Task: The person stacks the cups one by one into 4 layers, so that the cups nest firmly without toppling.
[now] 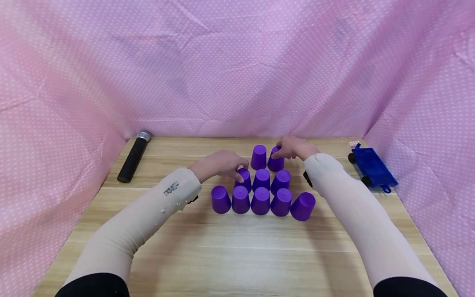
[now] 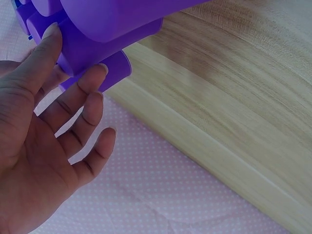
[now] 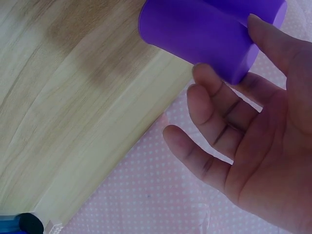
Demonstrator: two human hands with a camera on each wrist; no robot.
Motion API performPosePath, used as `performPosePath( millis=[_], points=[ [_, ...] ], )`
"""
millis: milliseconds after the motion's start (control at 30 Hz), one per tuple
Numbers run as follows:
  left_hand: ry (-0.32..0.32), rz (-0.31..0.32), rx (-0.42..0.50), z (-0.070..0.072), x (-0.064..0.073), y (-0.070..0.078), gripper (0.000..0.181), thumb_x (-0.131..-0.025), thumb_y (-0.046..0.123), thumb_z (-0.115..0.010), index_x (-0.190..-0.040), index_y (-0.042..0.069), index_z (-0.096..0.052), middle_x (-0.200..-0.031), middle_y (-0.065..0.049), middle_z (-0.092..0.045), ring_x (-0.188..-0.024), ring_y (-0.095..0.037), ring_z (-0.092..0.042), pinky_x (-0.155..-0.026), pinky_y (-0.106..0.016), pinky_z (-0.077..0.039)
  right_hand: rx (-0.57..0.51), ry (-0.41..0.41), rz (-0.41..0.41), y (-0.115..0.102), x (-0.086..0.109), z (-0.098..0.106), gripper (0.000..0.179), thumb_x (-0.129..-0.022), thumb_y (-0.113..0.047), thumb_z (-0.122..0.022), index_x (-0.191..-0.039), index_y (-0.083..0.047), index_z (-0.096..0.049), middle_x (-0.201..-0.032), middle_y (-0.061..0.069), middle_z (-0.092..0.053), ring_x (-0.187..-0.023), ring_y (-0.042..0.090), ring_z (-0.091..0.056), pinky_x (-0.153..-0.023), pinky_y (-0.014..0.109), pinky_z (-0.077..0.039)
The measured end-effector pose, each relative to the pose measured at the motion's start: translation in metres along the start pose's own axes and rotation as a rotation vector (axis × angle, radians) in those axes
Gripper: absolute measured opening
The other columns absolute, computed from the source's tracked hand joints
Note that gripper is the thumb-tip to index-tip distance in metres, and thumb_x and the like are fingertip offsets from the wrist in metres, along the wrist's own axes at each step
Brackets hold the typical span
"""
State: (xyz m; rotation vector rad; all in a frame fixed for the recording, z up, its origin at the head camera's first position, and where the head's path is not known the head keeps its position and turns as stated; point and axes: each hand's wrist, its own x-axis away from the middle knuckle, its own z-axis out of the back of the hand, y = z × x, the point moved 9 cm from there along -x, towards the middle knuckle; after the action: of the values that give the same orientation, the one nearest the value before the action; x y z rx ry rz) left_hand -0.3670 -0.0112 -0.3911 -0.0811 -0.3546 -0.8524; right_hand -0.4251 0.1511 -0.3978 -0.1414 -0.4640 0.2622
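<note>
Purple cups stand upside down in three rows on the wooden table. My left hand [image 1: 224, 163] pinches the left cup [image 1: 243, 176] of the middle row by its raised base. In the left wrist view, the thumb of that hand [image 2: 48, 131] lies on one side of the cup [image 2: 90, 46], fingers on the other. At the back row, my right hand [image 1: 295, 147] grips the right cup [image 1: 276, 163] near its top. The right wrist view shows this hand [image 3: 258, 126] with thumb and fingers about the purple cup [image 3: 195, 39], its other fingers loosely bent.
Several purple cups [image 1: 260, 202] form the front row, nearest me; its right end cup [image 1: 303, 206] leans. A black microphone [image 1: 134, 159] lies at the table's left edge. On the right edge sits a blue toy cart [image 1: 375, 168]. Pink dotted cloth [image 1: 237, 74] surrounds the table.
</note>
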Motion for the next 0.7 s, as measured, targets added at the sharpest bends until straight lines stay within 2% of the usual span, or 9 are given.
performPosePath(
  millis=[67, 167, 233, 433, 700],
  points=[
    [0.005, -0.001, -0.013, 0.0006, -0.0005, 0.0004, 0.043, -0.088, 0.048, -0.073, -0.120, 0.020, -0.065, -0.095, 0.000, -0.073, -0.087, -0.017, -0.065, -0.080, -0.039, -0.052, 0.015, 0.017, 0.004, 0.0008, -0.0002, 0.0006, 0.051, -0.094, -0.048, -0.063, -0.128, -0.010, -0.063, -0.116, 0.016, -0.070, -0.104, 0.033, -0.066, -0.087, 0.046, -0.051],
    [0.011, 0.003, -0.021, 0.0009, -0.0010, 0.0001, 0.043, -0.087, 0.049, -0.073, -0.120, 0.021, -0.065, -0.097, 0.001, -0.073, -0.091, -0.018, -0.065, -0.082, -0.042, -0.051, 0.023, 0.032, 0.008, 0.0019, -0.0007, 0.0013, 0.059, -0.094, -0.049, -0.062, -0.138, -0.010, -0.059, -0.137, 0.015, -0.061, -0.128, 0.037, -0.055, -0.105, 0.055, -0.044],
    [0.019, 0.001, -0.026, 0.0007, -0.0009, 0.0000, 0.043, -0.087, 0.049, -0.073, -0.120, 0.022, -0.065, -0.101, 0.001, -0.073, -0.095, -0.020, -0.065, -0.084, -0.044, -0.050, 0.018, 0.037, 0.006, 0.0025, -0.0007, 0.0017, 0.063, -0.093, -0.049, -0.062, -0.142, -0.010, -0.055, -0.145, 0.016, -0.056, -0.136, 0.039, -0.049, -0.110, 0.057, -0.039],
    [0.034, -0.009, -0.018, -0.0006, -0.0023, 0.0000, 0.042, -0.088, 0.049, -0.072, -0.118, 0.022, -0.065, -0.112, 0.001, -0.073, -0.106, -0.025, -0.064, -0.091, -0.048, -0.047, 0.010, 0.037, 0.007, 0.0031, 0.0021, 0.0028, 0.062, -0.093, -0.049, -0.063, -0.141, -0.010, -0.056, -0.143, 0.015, -0.058, -0.133, 0.037, -0.052, -0.109, 0.055, -0.041],
    [0.029, 0.010, 0.024, -0.0008, -0.0008, 0.0002, 0.039, -0.087, 0.047, -0.074, -0.116, 0.022, -0.065, -0.109, 0.001, -0.074, -0.106, -0.022, -0.066, -0.095, -0.053, -0.044, -0.010, 0.027, -0.012, 0.0046, 0.0048, 0.0025, 0.065, -0.093, -0.049, -0.063, -0.145, -0.011, -0.053, -0.145, 0.014, -0.056, -0.133, 0.037, -0.052, -0.110, 0.055, -0.041]
  ],
)
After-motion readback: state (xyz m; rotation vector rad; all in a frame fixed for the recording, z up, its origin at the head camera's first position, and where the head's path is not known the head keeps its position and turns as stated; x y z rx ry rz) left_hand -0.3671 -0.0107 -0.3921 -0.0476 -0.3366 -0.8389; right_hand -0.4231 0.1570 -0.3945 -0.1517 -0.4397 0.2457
